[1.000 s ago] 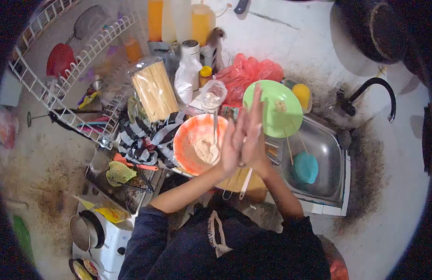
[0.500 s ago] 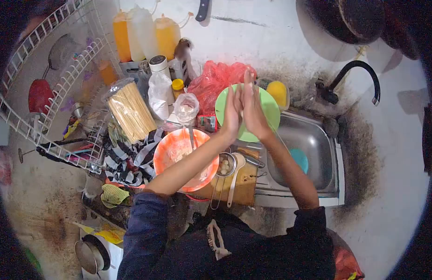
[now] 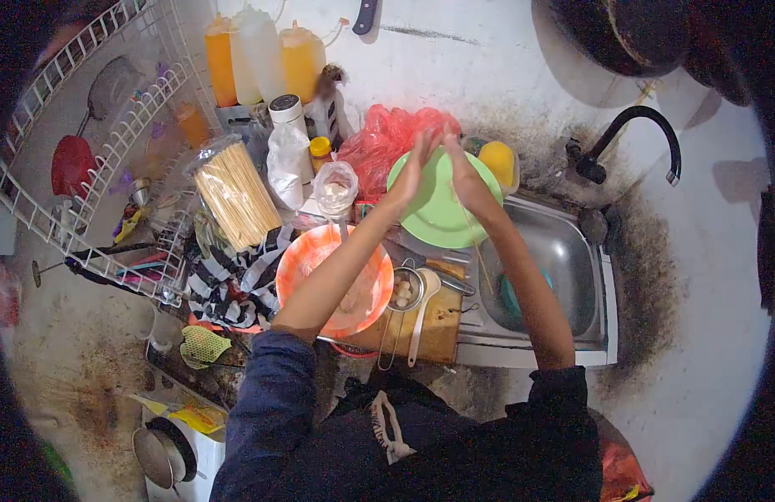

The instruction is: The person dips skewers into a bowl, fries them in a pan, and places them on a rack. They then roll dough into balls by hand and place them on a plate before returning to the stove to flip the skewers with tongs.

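Both hands are over the green plate (image 3: 442,224), beyond the wooden board (image 3: 444,328) and left of the sink (image 3: 572,234). The left hand (image 3: 416,166) and right hand (image 3: 466,171) face each other palm to palm, fingers outstretched, neither clenched; I see nothing gripped, but cannot tell whether a small piece sits against a palm. The orange bowl (image 3: 295,261) of pale mix stands near left. The step in hand looks like working something between the palms; the next move probably calls for keeping them level over the plate.
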Demonstrator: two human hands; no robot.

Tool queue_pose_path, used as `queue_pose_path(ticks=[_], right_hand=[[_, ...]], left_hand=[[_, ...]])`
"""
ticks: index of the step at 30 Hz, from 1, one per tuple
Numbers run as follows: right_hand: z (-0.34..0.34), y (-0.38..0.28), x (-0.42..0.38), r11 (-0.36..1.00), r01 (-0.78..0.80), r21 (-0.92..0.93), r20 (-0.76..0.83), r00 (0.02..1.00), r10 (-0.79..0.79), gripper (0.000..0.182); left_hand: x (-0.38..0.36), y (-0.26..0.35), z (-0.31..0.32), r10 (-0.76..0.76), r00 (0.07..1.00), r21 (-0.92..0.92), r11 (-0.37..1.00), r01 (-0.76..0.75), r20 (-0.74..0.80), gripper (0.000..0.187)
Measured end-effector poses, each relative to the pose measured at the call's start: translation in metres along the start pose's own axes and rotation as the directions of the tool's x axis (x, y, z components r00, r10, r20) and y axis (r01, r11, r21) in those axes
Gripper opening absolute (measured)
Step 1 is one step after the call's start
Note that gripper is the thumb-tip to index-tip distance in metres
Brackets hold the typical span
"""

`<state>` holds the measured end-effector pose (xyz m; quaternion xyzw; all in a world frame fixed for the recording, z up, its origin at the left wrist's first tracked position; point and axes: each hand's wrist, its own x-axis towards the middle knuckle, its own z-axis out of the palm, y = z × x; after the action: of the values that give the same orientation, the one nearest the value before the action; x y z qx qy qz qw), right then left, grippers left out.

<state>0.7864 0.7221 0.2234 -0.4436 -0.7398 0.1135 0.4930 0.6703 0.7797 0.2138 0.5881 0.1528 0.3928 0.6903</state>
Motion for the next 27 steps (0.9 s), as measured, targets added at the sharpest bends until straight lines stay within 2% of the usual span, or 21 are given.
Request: queue_pose_path(ticks=[1, 2, 3, 4, 5, 6, 8, 11, 17, 19, 21, 23, 25, 26, 27], right_hand=[[0.0, -0.017, -0.001, 0.988, -0.094, -0.123, -0.008, 0.996, 0.094, 0.05], [-0.001, -0.034, -0.003, 0.952, -0.185, -0.243, -0.025, 0.982, 0.185, 0.048], [-0.003, -0.044, -0.006, 0.952, -0.185, -0.244, -0.025, 0.982, 0.185, 0.048], [-0.006, -0.053, -0.008, 0.921, -0.124, -0.368, 0.023, 0.989, 0.143, 0.041], [-0.007, -0.058, -0.011, 0.874, -0.059, -0.483, 0.075, 0.991, 0.108, 0.035], [-0.006, -0.057, -0.012, 0.873, -0.06, -0.484, 0.075, 0.991, 0.11, 0.035], [-0.002, -0.053, -0.015, 0.823, 0.041, -0.566, 0.082, 0.997, 0.007, 0.024], [-0.002, -0.052, -0.02, 0.767, 0.067, -0.638, 0.077, 0.997, -0.023, 0.021], [-0.005, -0.037, -0.03, 0.689, 0.029, -0.724, 0.086, 0.995, 0.049, 0.017], [-0.01, -0.035, -0.029, 0.734, -0.017, -0.679, 0.094, 0.99, 0.109, 0.019], [-0.009, -0.039, -0.028, 0.774, -0.063, -0.63, 0.109, 0.98, 0.168, 0.021], [-0.004, -0.061, -0.025, 0.932, -0.268, -0.242, -0.049, 0.963, 0.264, 0.025], [0.016, -0.086, -0.031, 0.961, -0.209, -0.18, -0.036, 0.978, 0.205, 0.026], [0.026, -0.1, -0.036, 0.981, -0.153, -0.117, -0.037, 0.988, 0.149, 0.028], [0.031, -0.116, -0.042, 0.983, -0.154, -0.103, -0.017, 0.988, 0.153, 0.028]], left_hand=[[0.001, 0.001, 0.0, 0.042, 0.999, -0.081, 0.996, -0.045, -0.033, 0.074], [0.001, 0.002, -0.001, 0.042, 0.999, -0.081, 0.996, -0.045, -0.031, 0.074], [0.0, 0.005, -0.002, 0.0, 0.999, -0.249, 0.968, -0.01, -0.041, 0.076], [-0.001, 0.007, -0.003, -0.043, 0.998, -0.412, 0.911, 0.021, -0.044, 0.077], [-0.003, 0.009, -0.002, -0.044, 0.998, -0.414, 0.91, 0.022, -0.044, 0.077], [-0.003, 0.008, -0.003, -0.061, 0.996, -0.378, 0.925, 0.034, -0.061, 0.077], [-0.001, 0.007, -0.003, -0.078, 0.994, -0.34, 0.939, 0.048, -0.074, 0.078], [0.003, -0.001, -0.003, -0.081, 0.995, -0.413, 0.91, 0.047, -0.065, 0.08], [0.002, -0.009, -0.01, -0.034, 0.99, -0.312, 0.95, -0.012, -0.139, 0.078], [0.0, -0.007, -0.011, 0.031, 0.986, -0.283, 0.956, -0.077, -0.166, 0.075], [-0.006, 0.005, -0.008, 0.022, 0.98, -0.305, 0.949, -0.083, -0.2, 0.072], [-0.019, 0.028, 0.001, 0.014, 0.971, -0.326, 0.941, -0.094, -0.24, 0.07], [-0.039, 0.048, 0.013, 0.044, 0.979, -0.453, 0.881, -0.133, -0.201, 0.064], [-0.05, 0.053, 0.012, 0.038, 0.975, -0.453, 0.881, -0.136, -0.22, 0.064], [-0.061, 0.056, 0.007, 0.146, 0.959, -0.376, 0.897, -0.232, -0.243, 0.061]])
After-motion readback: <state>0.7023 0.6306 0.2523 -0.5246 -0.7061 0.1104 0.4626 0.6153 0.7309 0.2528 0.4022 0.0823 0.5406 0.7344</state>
